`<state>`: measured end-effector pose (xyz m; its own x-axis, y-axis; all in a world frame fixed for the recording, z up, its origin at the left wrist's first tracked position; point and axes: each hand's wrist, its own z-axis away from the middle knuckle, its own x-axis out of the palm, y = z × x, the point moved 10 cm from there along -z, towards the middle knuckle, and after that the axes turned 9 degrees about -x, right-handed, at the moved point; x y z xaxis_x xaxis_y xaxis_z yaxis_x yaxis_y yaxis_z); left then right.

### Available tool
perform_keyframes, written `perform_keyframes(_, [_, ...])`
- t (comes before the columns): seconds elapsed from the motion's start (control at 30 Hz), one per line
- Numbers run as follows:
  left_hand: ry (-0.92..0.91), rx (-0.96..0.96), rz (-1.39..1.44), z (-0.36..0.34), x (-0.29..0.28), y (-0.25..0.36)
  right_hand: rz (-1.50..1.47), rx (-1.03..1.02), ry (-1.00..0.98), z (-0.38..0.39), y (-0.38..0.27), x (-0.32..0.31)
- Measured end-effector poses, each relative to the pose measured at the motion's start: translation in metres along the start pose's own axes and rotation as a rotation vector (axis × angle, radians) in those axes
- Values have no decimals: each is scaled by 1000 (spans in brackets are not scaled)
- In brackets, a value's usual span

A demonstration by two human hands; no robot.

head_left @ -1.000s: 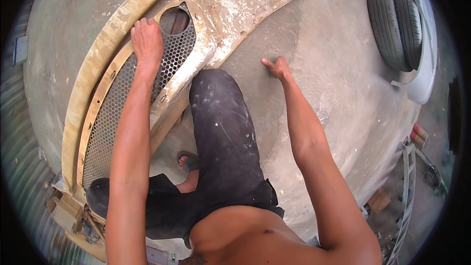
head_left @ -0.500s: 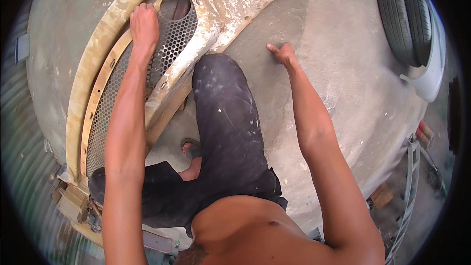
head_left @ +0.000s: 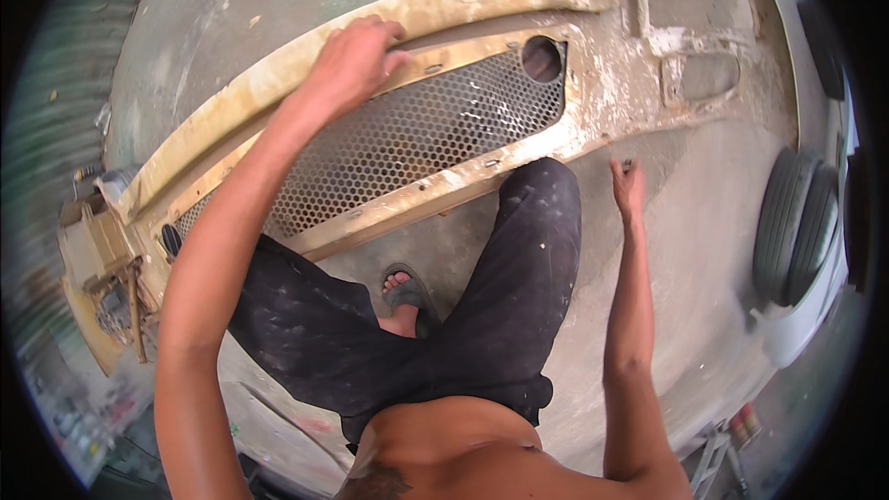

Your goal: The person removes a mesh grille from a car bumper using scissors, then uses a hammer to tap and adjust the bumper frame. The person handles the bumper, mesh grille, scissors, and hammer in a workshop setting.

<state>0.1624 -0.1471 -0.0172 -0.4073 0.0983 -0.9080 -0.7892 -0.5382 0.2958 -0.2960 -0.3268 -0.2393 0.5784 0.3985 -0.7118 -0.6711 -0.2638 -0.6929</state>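
Observation:
A large worn car bumper [head_left: 444, 2], cream and white with patchy paint, lies across the floor in front of me. Set into it is a dark honeycomb mesh grille [head_left: 398, 143] with a round hole at its right end. My left hand [head_left: 352, 65] is over the bumper's long upper bar, its thumb and fingers apart and nothing seen in it. Right of my knee, my right hand [head_left: 630, 190] is low over the concrete, just off the bumper's near edge. Its fingers are closed, with a small dark spot at their tips that I cannot make out.
Two black tyres [head_left: 787, 227] stand at the right beside a white curved panel [head_left: 796, 333]. At the left end of the bumper sits a beige boxy part [head_left: 97, 241]. A metal ladder [head_left: 713, 463] and some cans [head_left: 744, 424] are at the lower right. Corrugated sheeting [head_left: 69, 93] runs along the left.
My view has turned, so the bumper now lies more crosswise. My left hand has loosened from its closed hold near the grille's hole and lies farther left along the bar. My right hand's fingers have closed.

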Motion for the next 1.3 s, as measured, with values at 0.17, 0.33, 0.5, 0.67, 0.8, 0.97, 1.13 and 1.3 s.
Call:
perform_keyframes(0.17, [-30, -85, 0, -6, 32, -10, -259, -446, -7, -16, -286, 39])
perform_keyframes(0.33, [-78, -159, -15, -2, 32, 1, -35, -238, -86, -85, -280, 86])
perform_keyframes(0.5, [-74, -252, -65, -1, 33, 22, -526, 339, -234, -123, -178, 138])
perform_keyframes(0.67, [-4, -267, -137, 4, 32, 27, -626, 480, -398, -129, -196, 162])
perform_keyframes(0.8, [63, -254, -45, 5, 34, 17, -583, 521, -301, -133, -198, 167])
perform_keyframes(0.97, [60, -221, 156, 6, 42, -4, -725, 595, -382, -126, -198, 179])
perform_keyframes(1.13, [226, -140, 140, 13, 48, -4, -909, 578, -386, -129, -197, 188])
perform_keyframes(1.3, [166, -186, 58, 9, 56, -3, -1086, 445, -98, -130, -190, 185])
